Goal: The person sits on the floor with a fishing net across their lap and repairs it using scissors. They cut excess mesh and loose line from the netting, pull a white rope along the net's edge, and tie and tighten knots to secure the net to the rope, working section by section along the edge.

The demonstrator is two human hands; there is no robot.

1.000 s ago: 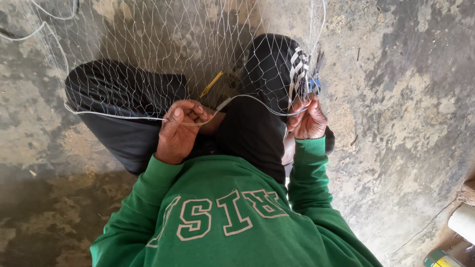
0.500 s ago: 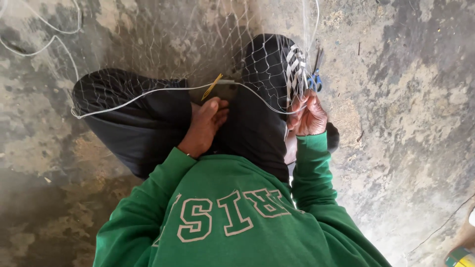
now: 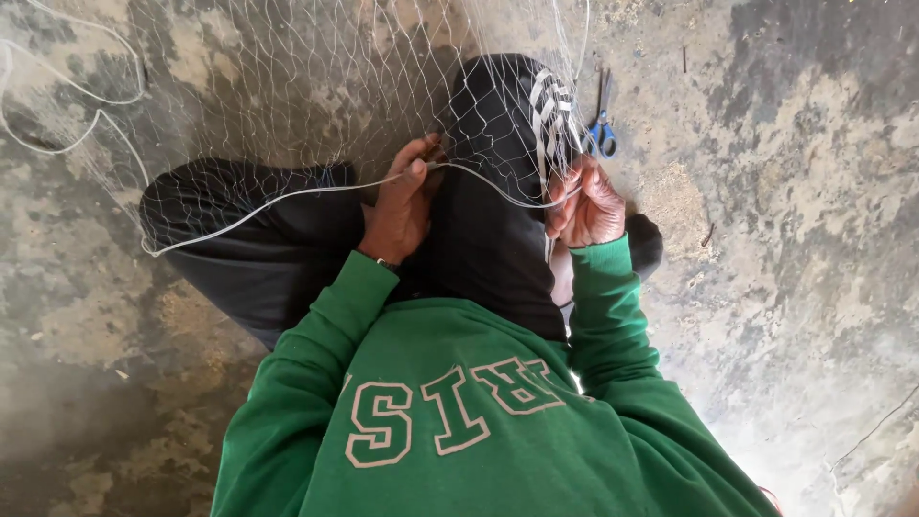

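A thin white fishing net (image 3: 287, 86) drapes over my black-trousered legs and the concrete floor. A thicker white edge cord (image 3: 258, 206) runs along the net's lower rim, from the left knee across to my hands. My left hand (image 3: 402, 206) rests on my lap and pinches this cord between thumb and fingers. My right hand (image 3: 586, 206), beside my right knee, is closed on the cord and bunched net mesh. My green sweatshirt sleeves fill the lower view.
Blue-handled scissors (image 3: 600, 129) lie on the floor just beyond my right hand. Loose white cord (image 3: 67, 105) loops on the stained concrete floor (image 3: 785, 239) at far left. A small stick (image 3: 706, 235) lies to the right.
My left hand moved right and forward along the cord toward my right knee. The yellow tool seen near it earlier is no longer visible. The scissors have come into clear view.
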